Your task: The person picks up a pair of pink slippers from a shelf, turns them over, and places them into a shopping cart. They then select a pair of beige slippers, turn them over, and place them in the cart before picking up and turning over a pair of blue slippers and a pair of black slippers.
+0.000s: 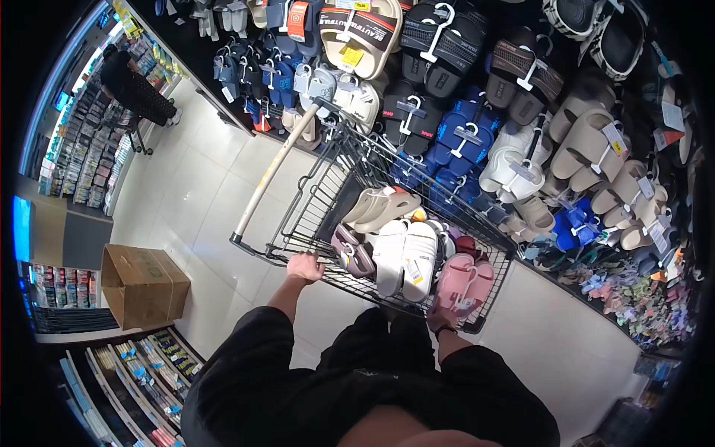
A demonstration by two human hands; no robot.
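A wire shopping cart (302, 223) stands before me, with several pairs of sandals inside. My left hand (305, 267) is closed around the cart's near rim, close to the handle end. At the opposite end of the near side, my right hand (442, 319) is at the rim beside pink sandals (465, 281); its fingers are partly hidden. White sandals (406, 259) with a yellow tag lie mid-cart, between dark mauve sandals (352, 249) and the pink pair. Beige clogs (380, 208) rest behind them.
Hanging sandals (462, 134) cover the display wall beyond the cart. A cardboard box (145, 287) sits on the floor at left, near shelves (134, 387) of small goods. Another person (134, 86) stands in the aisle at upper left.
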